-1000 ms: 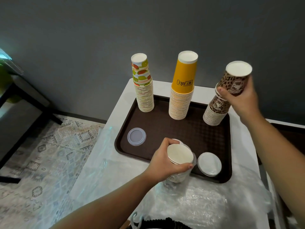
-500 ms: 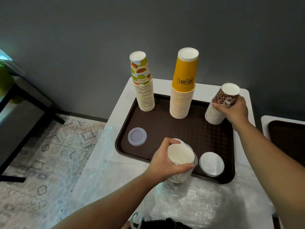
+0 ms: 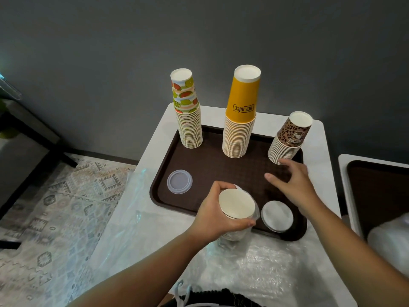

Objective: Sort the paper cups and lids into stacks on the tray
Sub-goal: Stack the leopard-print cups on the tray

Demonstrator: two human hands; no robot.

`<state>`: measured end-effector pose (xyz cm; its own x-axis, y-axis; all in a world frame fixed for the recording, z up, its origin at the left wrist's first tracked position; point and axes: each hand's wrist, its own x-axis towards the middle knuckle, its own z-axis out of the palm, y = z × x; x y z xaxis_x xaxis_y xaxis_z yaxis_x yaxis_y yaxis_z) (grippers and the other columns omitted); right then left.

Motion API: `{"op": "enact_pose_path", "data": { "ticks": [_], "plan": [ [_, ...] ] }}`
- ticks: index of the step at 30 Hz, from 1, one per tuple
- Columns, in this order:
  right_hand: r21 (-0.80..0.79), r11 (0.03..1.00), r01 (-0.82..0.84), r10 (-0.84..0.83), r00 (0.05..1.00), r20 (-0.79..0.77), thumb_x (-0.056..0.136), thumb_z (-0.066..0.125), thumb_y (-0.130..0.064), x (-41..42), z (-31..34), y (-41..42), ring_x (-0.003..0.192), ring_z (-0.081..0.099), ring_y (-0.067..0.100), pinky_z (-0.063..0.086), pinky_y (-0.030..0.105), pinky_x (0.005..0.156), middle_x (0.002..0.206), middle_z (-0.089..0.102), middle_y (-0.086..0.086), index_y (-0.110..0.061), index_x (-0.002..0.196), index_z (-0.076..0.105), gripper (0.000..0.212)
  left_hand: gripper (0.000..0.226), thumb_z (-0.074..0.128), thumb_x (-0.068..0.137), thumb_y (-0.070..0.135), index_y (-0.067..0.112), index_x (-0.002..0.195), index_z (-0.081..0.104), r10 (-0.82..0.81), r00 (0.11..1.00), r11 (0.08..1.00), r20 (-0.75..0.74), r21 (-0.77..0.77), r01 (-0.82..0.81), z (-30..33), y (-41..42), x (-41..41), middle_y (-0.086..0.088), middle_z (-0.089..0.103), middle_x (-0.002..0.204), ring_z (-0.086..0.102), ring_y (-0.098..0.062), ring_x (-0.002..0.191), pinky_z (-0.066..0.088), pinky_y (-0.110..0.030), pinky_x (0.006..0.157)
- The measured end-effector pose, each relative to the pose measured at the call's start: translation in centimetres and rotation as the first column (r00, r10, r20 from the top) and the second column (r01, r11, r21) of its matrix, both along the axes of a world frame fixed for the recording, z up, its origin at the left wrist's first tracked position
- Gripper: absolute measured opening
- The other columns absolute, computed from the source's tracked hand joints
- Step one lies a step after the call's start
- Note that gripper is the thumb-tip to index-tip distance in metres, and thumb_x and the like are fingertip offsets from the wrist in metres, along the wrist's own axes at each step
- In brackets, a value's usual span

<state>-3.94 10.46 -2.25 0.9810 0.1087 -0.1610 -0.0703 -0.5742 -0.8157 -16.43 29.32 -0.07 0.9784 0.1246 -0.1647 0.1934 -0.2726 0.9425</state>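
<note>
On the brown tray (image 3: 223, 171) stand three upside-down cup stacks: a fruit-print stack (image 3: 188, 111) at the back left, a yellow stack (image 3: 241, 116) in the middle and a leopard-print stack (image 3: 288, 139) at the back right. A clear lid (image 3: 179, 181) lies at the tray's front left, a white lid (image 3: 277, 216) at the front right. My left hand (image 3: 218, 214) grips a stack of cups in a plastic sleeve (image 3: 237, 207) at the tray's front edge. My right hand (image 3: 292, 185) hovers open over the tray, just in front of the leopard-print stack.
The tray rests on a white table (image 3: 321, 156) against a grey wall. Crumpled clear plastic wrap (image 3: 254, 264) covers the table's near part. A second brown tray (image 3: 380, 191) sits on another table to the right. A patterned rug (image 3: 55, 207) lies on the floor at left.
My right hand set the leopard-print cups down onto their stack, let go, and drew back toward me with fingers spread. My left hand kept its hold on the sleeved cups.
</note>
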Motion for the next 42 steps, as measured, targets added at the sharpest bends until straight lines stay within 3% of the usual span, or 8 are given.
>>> {"op": "enact_pose_path", "data": {
  "ticks": [3, 8, 11, 17, 26, 33, 37, 42],
  "plan": [
    [0.215, 0.933, -0.290, 0.299, 0.954, -0.008, 0.073, 0.070, -0.042, -2.8, 3.1, 1.7, 0.120, 0.050, 0.003, 0.044, 0.028, 0.097, 0.132, 0.045, -0.008, -0.037, 0.116, 0.054, 0.046, 0.076, 0.094, 0.049, 0.023, 0.026, 0.108, 0.045, -0.037, 0.999, 0.999, 0.025, 0.039, 0.036, -0.4, -0.2, -0.4, 0.019, 0.056, 0.106, 0.054, 0.005, 0.099, 0.041, -0.008, 0.080],
    [0.094, 0.769, -0.632, 0.634, 0.773, 0.009, 0.065, 0.083, -0.043, -6.4, 4.1, 3.4, 0.122, 0.044, -0.005, 0.039, 0.016, 0.099, 0.130, 0.044, -0.020, -0.039, 0.131, 0.044, 0.078, 0.087, 0.094, 0.047, 0.024, 0.028, 0.114, 0.039, -0.093, 0.995, 0.993, 0.046, 0.072, 0.090, -1.3, -0.1, -1.0, 0.017, 0.058, 0.108, 0.057, 0.008, 0.096, 0.042, -0.007, 0.074],
    [0.084, 0.798, -0.597, 0.594, 0.802, 0.059, 0.061, 0.086, -0.035, -8.2, 2.7, 3.8, 0.125, 0.039, -0.007, 0.036, 0.015, 0.102, 0.136, 0.040, -0.022, -0.041, 0.134, 0.038, 0.088, 0.089, 0.093, 0.047, 0.031, 0.031, 0.116, 0.036, -0.091, 0.996, 0.990, 0.025, 0.110, 0.088, -2.4, 0.3, -1.7, 0.018, 0.060, 0.107, 0.058, 0.006, 0.099, 0.045, -0.009, 0.073],
    [0.303, 0.880, -0.365, 0.390, 0.920, -0.024, 0.052, 0.087, -0.032, -11.0, 0.2, 4.0, 0.121, 0.045, -0.006, 0.036, 0.008, 0.094, 0.131, 0.047, -0.023, -0.038, 0.133, 0.037, 0.095, 0.088, 0.093, 0.051, 0.026, 0.027, 0.118, 0.036, -0.090, 0.996, 0.991, 0.007, 0.105, 0.088, -3.8, 0.5, -2.8, 0.022, 0.055, 0.110, 0.053, 0.013, 0.103, 0.045, -0.006, 0.076],
    [0.230, 0.919, -0.321, 0.347, 0.934, -0.082, 0.057, 0.090, -0.009, -11.9, -1.0, 4.5, 0.098, 0.045, -0.030, 0.037, -0.003, 0.077, 0.107, 0.051, -0.029, -0.044, 0.107, 0.039, 0.079, 0.102, 0.093, 0.051, 0.024, 0.032, 0.127, 0.024, -0.101, 0.995, 0.991, 0.019, 0.092, 0.099, -5.5, 0.8, -3.5, 0.022, 0.050, 0.122, 0.052, 0.008, 0.112, 0.048, -0.011, 0.082],
    [0.208, 0.928, -0.309, 0.333, 0.938, -0.094, 0.054, 0.092, -0.019, -12.5, -2.3, 4.4, 0.102, 0.054, -0.018, 0.042, 0.002, 0.079, 0.103, 0.063, -0.024, -0.040, 0.112, 0.048, 0.076, 0.112, 0.090, 0.043, 0.049, 0.038, 0.131, 0.022, -0.241, 0.969, 0.965, 0.046, 0.118, 0.234, -5.3, 1.7, -3.9, 0.013, 0.039, 0.132, 0.038, 0.003, 0.126, 0.034, -0.011, 0.101],
    [0.218, 0.925, -0.312, 0.341, 0.933, -0.112, 0.058, 0.090, -0.017, -12.8, -2.8, 4.5, 0.103, 0.055, -0.015, 0.042, 0.003, 0.078, 0.106, 0.064, -0.022, -0.038, 0.115, 0.050, 0.073, 0.116, 0.088, 0.048, 0.041, 0.029, 0.141, 0.019, -0.201, 0.978, 0.980, 0.052, 0.007, 0.201, -3.8, 1.7, -3.5, 0.011, 0.040, 0.137, 0.042, -0.004, 0.128, 0.040, -0.020, 0.102],
    [0.108, 0.887, -0.449, 0.460, 0.878, -0.134, 0.059, 0.088, -0.027, -11.8, -1.6, 4.1, 0.105, 0.050, -0.020, 0.038, 0.003, 0.083, 0.110, 0.057, -0.031, -0.039, 0.121, 0.044, 0.078, 0.080, 0.079, 0.047, 0.051, 0.030, 0.117, 0.046, -0.007, 1.000, 0.999, 0.024, -0.032, 0.008, -2.5, 0.4, -2.8, 0.016, 0.061, 0.112, 0.057, 0.004, 0.103, 0.046, -0.016, 0.087]
  ]
}}
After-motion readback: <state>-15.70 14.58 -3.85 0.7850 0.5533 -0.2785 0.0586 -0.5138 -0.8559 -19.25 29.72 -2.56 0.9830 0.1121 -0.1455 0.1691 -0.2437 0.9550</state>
